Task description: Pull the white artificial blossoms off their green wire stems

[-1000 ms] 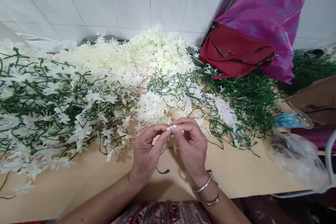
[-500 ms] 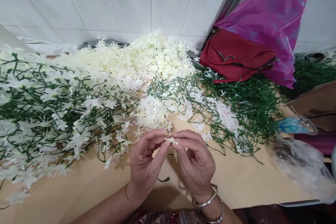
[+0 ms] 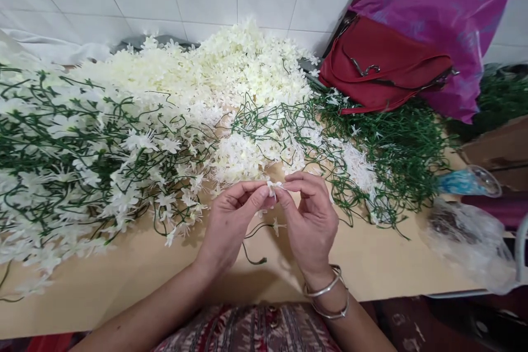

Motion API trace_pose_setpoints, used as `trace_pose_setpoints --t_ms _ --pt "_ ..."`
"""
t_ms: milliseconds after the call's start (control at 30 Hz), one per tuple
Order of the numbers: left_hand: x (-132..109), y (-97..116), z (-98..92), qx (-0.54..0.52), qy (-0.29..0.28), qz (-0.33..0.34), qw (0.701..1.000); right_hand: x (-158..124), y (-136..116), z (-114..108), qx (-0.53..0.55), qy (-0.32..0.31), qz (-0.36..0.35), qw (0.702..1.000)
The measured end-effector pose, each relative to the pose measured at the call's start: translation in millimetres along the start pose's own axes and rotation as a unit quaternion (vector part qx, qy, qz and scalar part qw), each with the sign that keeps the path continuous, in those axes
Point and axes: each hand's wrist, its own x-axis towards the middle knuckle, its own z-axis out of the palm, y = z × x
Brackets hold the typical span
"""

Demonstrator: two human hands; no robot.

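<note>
Between the fingertips, a small white flower piece [image 3: 274,186] is held from 2 sides: the left hand [image 3: 229,224] pinches it with thumb and forefinger, and the right hand [image 3: 313,221] does likewise. Nearer to the body than the fingers, a thin green stem [image 3: 256,261] lies on the table [image 3: 165,294]. To the left of the fingers spreads a heap of stemmed white flowers [image 3: 119,170]; beyond them, loose cream blossoms [image 3: 247,66]; to their right, green stems [image 3: 400,154] under a red bag [image 3: 383,66].
</note>
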Motion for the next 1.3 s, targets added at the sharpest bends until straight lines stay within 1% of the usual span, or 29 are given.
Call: trace_pose_setpoints --t_ms 100,200,233,300,400,500,567,633,733,800,867,933,1000,1100,1167,1200,1233,1267,1300 --pt "2 -2 0.8 -0.006 0.007 -0.008 1.0 0 1 -4 -0.082 -0.019 -0.045 0.995" --pt "3 -3 0.8 0.02 0.014 0.007 1.0 1 1 -6 -0.118 -0.028 -0.056 0.991" --pt "3 -3 0.7 0.035 0.014 0.015 0.999 1 0 -6 -0.118 -0.027 -0.047 0.992" --pt "3 -2 0.3 0.06 0.011 0.03 0.998 3 0 -7 -0.095 -0.03 -0.004 0.995" --pt "4 -2 -0.7 0.082 0.007 0.047 0.996 5 0 -7 -0.037 -0.064 0.08 0.994" --pt "5 -1 -1.8 0.096 0.011 0.052 0.994 5 3 -7 -0.001 -0.085 0.129 0.988" --pt "7 -2 -2.2 0.093 0.004 0.045 0.995 5 5 -6 0.01 -0.075 0.135 0.988" --pt "8 -5 -2.4 0.074 -0.006 0.026 0.997 4 7 -4 0.006 -0.058 0.121 0.991" --pt "9 -9 -2.0 0.005 -0.006 -0.017 1.0 2 11 -2 0.002 -0.047 0.102 0.994" --pt "10 -11 -1.2 -0.044 -0.001 -0.042 0.998 2 12 -2 0.022 -0.042 0.122 0.991" --pt "10 -11 -0.1 -0.063 -0.004 -0.051 0.997 2 13 -2 0.041 -0.046 0.143 0.988" --pt "10 -8 1.0 -0.052 -0.017 -0.045 0.997 4 12 -5 0.043 -0.068 0.134 0.988" --pt "9 -5 1.4 -0.027 -0.038 -0.036 0.998 7 13 -7 0.038 -0.089 0.108 0.989" --pt "8 0 -2.6 0.027 -0.053 -0.017 0.998 10 15 -10 0.032 -0.082 0.095 0.992" --pt "7 6 -10.4 0.093 -0.052 0.021 0.994 10 18 -12 0.028 -0.066 0.097 0.993" --pt "6 9 -16.0 0.144 -0.063 0.052 0.986 10 19 -13 0.024 -0.059 0.1 0.993" --pt "5 12 -22.4 0.202 -0.091 0.085 0.972 10 20 -14 0.021 -0.054 0.103 0.993" --pt "3 15 -29.4 0.267 -0.142 0.117 0.946 10 20 -15 0.017 -0.052 0.108 0.993" --pt "0 18 -36.3 0.332 -0.211 0.142 0.908 10 21 -16 0.015 -0.052 0.114 0.992"
